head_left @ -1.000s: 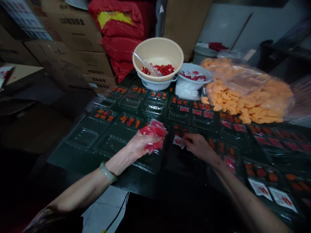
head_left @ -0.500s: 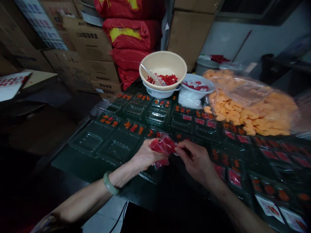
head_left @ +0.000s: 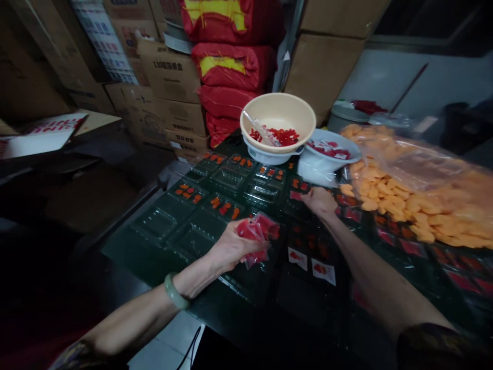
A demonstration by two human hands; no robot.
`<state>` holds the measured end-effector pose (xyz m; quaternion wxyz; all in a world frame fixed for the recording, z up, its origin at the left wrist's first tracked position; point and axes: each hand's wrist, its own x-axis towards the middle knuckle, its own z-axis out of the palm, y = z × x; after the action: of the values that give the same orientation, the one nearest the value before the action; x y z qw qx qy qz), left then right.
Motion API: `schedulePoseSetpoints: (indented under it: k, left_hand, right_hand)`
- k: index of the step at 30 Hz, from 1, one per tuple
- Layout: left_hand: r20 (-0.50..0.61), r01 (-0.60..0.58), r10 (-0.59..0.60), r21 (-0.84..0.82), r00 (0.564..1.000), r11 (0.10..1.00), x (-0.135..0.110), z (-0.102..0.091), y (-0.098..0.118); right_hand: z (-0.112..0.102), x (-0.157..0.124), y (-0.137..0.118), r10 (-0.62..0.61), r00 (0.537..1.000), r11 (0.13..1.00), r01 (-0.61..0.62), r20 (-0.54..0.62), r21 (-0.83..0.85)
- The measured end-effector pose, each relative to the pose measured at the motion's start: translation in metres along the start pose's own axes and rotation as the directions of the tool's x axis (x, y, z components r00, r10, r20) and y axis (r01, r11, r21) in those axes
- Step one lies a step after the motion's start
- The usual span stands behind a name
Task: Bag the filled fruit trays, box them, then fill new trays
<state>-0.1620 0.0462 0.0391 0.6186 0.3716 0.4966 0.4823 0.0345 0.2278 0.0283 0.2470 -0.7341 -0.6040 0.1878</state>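
My left hand [head_left: 234,244] is closed round a bunch of small clear sachets with red contents [head_left: 256,236], above the near trays. Farther forward, my right hand [head_left: 319,200] reaches over a clear plastic tray with orange and red pieces in its back part. Its fingertips are pinched at a single red sachet [head_left: 296,196], which lies low at the tray. Whether they still grip it firmly is hard to see. Nearer me, a tray holds two white-faced sachets [head_left: 323,271] side by side. To the left, another tray [head_left: 156,218] has orange pieces only in its back compartment.
Behind the trays stand a cream basin [head_left: 278,103] with red pieces and a pale blue basin [head_left: 352,158] of sachets. A big clear bag of orange pieces [head_left: 435,205] lies at right. Cartons [head_left: 171,72] and red sacks [head_left: 234,67] are stacked behind.
My right hand has moved forward, away from the bunch in my left hand, to a farther tray with one red sachet. Two white-faced sachets now show nearer me. The view has shifted left.
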Motion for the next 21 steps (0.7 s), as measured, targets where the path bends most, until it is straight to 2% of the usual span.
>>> schedulePoseSetpoints:
  k: [1,3,4,5,6,7,8,10,12,13,16,17,19,21]
  left_hand:
    - [0.005,-0.023,0.023,0.000,1.000,1.000,0.001,-0.002,0.001]
    - [0.022,-0.057,0.057,-0.005,0.998,0.998,0.002,-0.005,0.003]
    - [0.030,-0.067,0.067,-0.002,0.997,0.998,0.003,-0.006,0.003]
    - [0.033,-0.073,0.073,0.004,0.997,0.997,0.004,-0.007,0.003]
    - [0.035,-0.076,0.076,0.014,0.997,0.997,0.004,-0.008,0.002]
    - [0.037,-0.080,0.079,0.022,0.996,0.997,0.005,-0.008,0.001]
    - [0.040,-0.081,0.080,0.027,0.996,0.996,0.005,-0.008,-0.001]
    - [0.056,-0.065,0.064,0.026,0.996,0.998,0.006,-0.009,-0.003]
    - [0.052,-0.040,0.039,0.017,0.998,0.999,0.007,-0.012,-0.004]
    - [0.039,-0.023,0.022,0.016,0.999,1.000,0.007,-0.014,-0.004]
    - [-0.019,0.037,-0.036,0.017,0.999,0.999,0.008,-0.019,0.000]
    - [-0.031,0.052,-0.051,0.011,0.998,0.999,0.008,-0.020,0.001]
    - [-0.033,0.067,-0.068,-0.016,0.997,0.998,0.009,-0.022,0.005]
    - [-0.031,0.066,-0.068,-0.052,0.997,0.996,0.011,-0.023,0.009]
  right_hand:
    - [-0.004,-0.011,-0.005,-0.030,1.000,0.999,0.030,0.003,0.026]
    - [-0.013,-0.041,-0.018,-0.195,0.973,0.965,0.169,0.123,0.198]
    - [-0.018,-0.060,-0.026,-0.319,0.922,0.910,0.234,0.219,0.343]
    - [-0.023,-0.078,-0.034,-0.441,0.831,0.849,0.263,0.340,0.458]
    - [-0.027,-0.096,-0.042,-0.524,0.745,0.804,0.274,0.412,0.527]
    - [-0.030,-0.111,-0.048,-0.588,0.678,0.768,0.297,0.440,0.568]
    - [-0.032,-0.124,-0.053,-0.630,0.634,0.745,0.331,0.449,0.579]
    - [-0.034,-0.136,-0.057,-0.678,0.609,0.712,0.406,0.411,0.572]
    - [-0.033,-0.129,-0.057,-0.667,0.638,0.719,0.414,0.385,0.559]
    - [-0.030,-0.120,-0.055,-0.632,0.680,0.736,0.378,0.372,0.561]
    - [-0.012,-0.074,-0.053,-0.376,0.888,0.838,0.203,0.266,0.507]
    - [-0.002,-0.056,-0.053,-0.269,0.941,0.874,0.148,0.206,0.462]
    - [0.018,-0.022,-0.055,-0.169,0.976,0.917,0.106,0.134,0.386]
    - [0.037,0.006,-0.056,-0.162,0.980,0.944,0.120,0.114,0.309]
